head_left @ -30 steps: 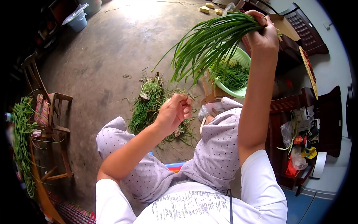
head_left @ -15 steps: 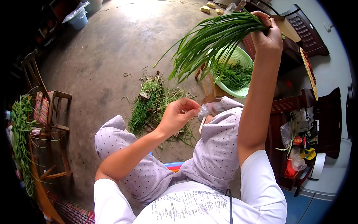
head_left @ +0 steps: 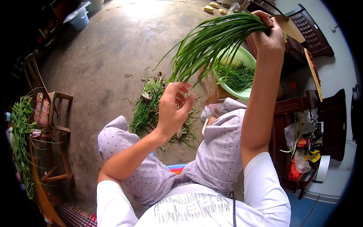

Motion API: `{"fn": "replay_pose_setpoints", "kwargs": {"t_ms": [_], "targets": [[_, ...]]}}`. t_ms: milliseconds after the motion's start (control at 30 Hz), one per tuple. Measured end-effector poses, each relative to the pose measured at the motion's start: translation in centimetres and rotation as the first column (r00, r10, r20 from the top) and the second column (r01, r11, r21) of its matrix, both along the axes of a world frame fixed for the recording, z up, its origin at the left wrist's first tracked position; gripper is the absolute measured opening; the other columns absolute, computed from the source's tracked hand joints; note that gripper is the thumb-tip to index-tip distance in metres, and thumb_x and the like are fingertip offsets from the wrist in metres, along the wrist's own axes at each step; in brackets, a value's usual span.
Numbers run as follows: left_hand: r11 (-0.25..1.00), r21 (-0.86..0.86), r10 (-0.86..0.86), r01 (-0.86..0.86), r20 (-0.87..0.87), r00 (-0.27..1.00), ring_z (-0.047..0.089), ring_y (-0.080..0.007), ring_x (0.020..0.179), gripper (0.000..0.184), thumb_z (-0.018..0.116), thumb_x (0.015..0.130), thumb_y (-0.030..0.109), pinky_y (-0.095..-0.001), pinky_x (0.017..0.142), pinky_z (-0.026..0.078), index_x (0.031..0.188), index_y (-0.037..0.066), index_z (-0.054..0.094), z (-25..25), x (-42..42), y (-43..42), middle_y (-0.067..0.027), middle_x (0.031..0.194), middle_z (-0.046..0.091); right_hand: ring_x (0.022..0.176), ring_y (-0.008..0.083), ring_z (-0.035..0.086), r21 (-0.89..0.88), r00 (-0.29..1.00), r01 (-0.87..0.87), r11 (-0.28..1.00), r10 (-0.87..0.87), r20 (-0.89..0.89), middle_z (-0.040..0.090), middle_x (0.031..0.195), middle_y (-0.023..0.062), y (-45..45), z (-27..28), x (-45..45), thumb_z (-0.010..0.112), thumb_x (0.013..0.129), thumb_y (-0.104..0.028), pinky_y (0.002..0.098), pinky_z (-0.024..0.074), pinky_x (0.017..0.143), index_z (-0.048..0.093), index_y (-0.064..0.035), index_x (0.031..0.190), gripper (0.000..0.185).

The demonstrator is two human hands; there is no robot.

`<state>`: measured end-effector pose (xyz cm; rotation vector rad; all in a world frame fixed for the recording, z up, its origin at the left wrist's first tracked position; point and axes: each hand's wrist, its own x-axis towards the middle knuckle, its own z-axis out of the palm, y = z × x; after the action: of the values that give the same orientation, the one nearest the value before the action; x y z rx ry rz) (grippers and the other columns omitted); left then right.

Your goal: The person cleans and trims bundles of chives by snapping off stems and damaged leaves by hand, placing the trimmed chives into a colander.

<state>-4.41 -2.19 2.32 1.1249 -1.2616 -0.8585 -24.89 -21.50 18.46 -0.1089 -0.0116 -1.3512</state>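
My right hand (head_left: 269, 34) is closed around the base of a bunch of garlic chives (head_left: 223, 38), held up at the upper right. The long green leaves droop to the left. Just below their tips is my left hand (head_left: 174, 108), its fingers bent and the thumb apart, with nothing seen in it. Whether its fingertips touch the leaves I cannot tell. Under the bunch, a light green basin (head_left: 247, 58) holds more cut chives (head_left: 238, 77). A heap of untrimmed chives (head_left: 145, 113), with roots and dry bits, lies on the floor beyond my knees.
A wooden chair (head_left: 60, 109) stands at the left, near a pile of green stalks (head_left: 22, 140). At the right, a dark wooden seat (head_left: 289, 109) carries bags and small items. A blue bucket (head_left: 79, 22) is at the far left, and yellowish lumps (head_left: 208, 8) lie at the back.
My left hand has risen from near my knee toward the hanging leaf tips, and its fingers have spread. My right hand has barely shifted, with the chives still in it.
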Motion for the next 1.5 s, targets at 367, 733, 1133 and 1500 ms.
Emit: {"fn": "replay_pose_setpoints", "kwargs": {"t_ms": [367, 733, 1133, 1500], "targets": [[0.977, 0.117, -0.163, 0.179, -0.135, 0.977, 0.05, -0.0017, 0.065, 0.03, 0.066, 0.084, 0.016, -0.0162, 0.056, 0.041, 0.109, 0.001, 0.059, -0.8, 0.2, -1.2, -0.0025, 0.095, 0.062, 0.051, 0.0161, 0.04, 0.022, 1.0, 0.028, 0.999, -0.028, -0.01, 0.029, 0.048, 0.0027, 0.0, -0.3, 0.5, 0.042, 0.096, -0.021, 0.0315, 0.0476, 0.058, 0.033, -0.0073, 0.055, 0.044], [0.945, 0.142, -0.223, 0.295, -0.381, 0.897, 0.049, -0.0003, 0.067, 0.022, 0.067, 0.084, 0.013, -0.0156, 0.059, 0.039, 0.101, 0.002, 0.061, -1.1, 0.5, -1.5, 0.0032, 0.083, 0.061, 0.051, 0.0172, 0.041, 0.043, 1.0, -0.005, 0.999, 0.006, -0.015, 0.03, 0.048, 0.004, 0.6, -0.3, 1.2, 0.042, 0.096, -0.022, 0.0313, 0.0479, 0.059, 0.033, -0.0057, 0.053, 0.047], [0.944, 0.196, -0.188, 0.266, -0.343, 0.92, 0.047, -0.0004, 0.063, 0.016, 0.067, 0.084, 0.014, -0.0162, 0.055, 0.037, 0.092, 0.001, 0.061, -1.0, 0.7, -1.5, 0.0044, 0.074, 0.058, 0.051, 0.0162, 0.041, 0.046, 1.0, 0.008, 0.999, -0.008, -0.004, 0.03, 0.049, 0.0027, 0.3, -0.2, 0.9, 0.044, 0.095, -0.019, 0.0311, 0.0475, 0.059, 0.032, -0.0074, 0.054, 0.044], [0.71, 0.443, 0.039, 0.547, -0.8, 0.598, 0.039, -0.0014, 0.052, 0.016, 0.068, 0.08, 0.014, -0.0182, 0.046, 0.03, 0.091, 0.003, 0.061, -2.2, 0.9, -0.4, 0.0071, 0.062, 0.047, 0.054, 0.0151, 0.04, 0.036, 0.997, 0.041, 0.999, -0.039, -0.059, 0.031, 0.052, 0.0015, 0.4, 0.3, 0.3, 0.039, 0.096, -0.017, 0.0314, 0.0466, 0.061, 0.033, -0.0074, 0.057, 0.041]]}}
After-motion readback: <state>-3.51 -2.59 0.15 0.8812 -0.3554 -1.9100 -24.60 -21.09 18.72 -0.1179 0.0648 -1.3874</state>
